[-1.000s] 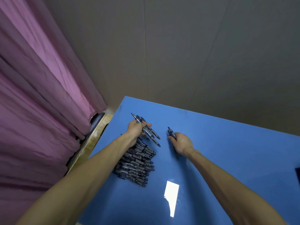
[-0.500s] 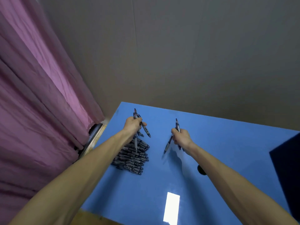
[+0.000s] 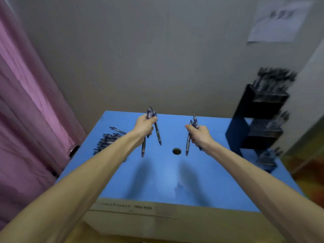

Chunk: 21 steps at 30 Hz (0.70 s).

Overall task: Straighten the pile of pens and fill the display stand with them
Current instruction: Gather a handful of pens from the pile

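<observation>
Both hands hover above the blue table (image 3: pixel 157 181), the left hand (image 3: pixel 144 126) and right hand (image 3: pixel 199 135) each curled tight around a few upright pens, apparently for carrying from the pile of pens (image 3: pixel 107 142) at the table's left edge to the display stand (image 3: pixel 259 120) at its right.

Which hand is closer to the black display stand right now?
Right. The right hand, gripping pens, is just left of the display stand; the left hand, also gripping pens, is farther left, beyond the table hole.
</observation>
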Tool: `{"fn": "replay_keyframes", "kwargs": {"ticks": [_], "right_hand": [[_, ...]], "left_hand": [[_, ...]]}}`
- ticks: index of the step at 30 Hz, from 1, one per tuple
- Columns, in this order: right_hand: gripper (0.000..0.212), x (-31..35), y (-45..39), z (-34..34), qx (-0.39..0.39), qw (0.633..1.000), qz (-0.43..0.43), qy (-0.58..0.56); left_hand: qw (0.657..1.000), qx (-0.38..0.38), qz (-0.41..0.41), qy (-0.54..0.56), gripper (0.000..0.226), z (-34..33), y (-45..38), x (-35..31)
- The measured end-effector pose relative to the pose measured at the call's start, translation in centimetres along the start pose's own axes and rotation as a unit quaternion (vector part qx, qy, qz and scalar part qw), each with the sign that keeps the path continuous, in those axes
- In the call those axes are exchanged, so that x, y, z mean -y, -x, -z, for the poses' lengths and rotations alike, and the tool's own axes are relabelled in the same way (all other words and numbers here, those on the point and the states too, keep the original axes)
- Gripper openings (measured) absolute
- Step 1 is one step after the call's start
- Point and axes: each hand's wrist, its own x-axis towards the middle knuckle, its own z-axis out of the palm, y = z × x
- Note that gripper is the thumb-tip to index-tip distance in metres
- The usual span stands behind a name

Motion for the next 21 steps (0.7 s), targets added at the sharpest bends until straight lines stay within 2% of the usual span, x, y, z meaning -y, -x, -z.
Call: {"fn": "replay_keyframes", "kwargs": {"ticks": [6,9,13,17,21], "right_hand": [[0.029,0.3,5.8,9.1,-0.075,0.997,0.025,0.0],[0.034,-0.3,7.6,12.8,-0.096,0.995,0.017,-0.014],[0.041,-2.5,8.8,19.0,-0.134,0.991,0.009,-0.023],[0.034,-4.5,8.6,25.1,-0.162,0.986,0.011,-0.035],[0.035,-6.2,8.0,31.8,-0.156,0.987,0.023,-0.019]], "left_hand": [[0.998,0.045,-0.044,0.005,0.021,-7.0,5.3,-4.2],[0.997,0.055,-0.058,0.012,0.02,-10.2,6.6,-5.5],[0.994,0.068,-0.081,-0.003,0.03,-15.9,8.0,-7.3],[0.99,0.06,-0.122,-0.047,0.019,-22.0,8.2,-8.9],[0.986,0.031,-0.143,-0.086,0.022,-28.5,7.6,-10.7]]}}
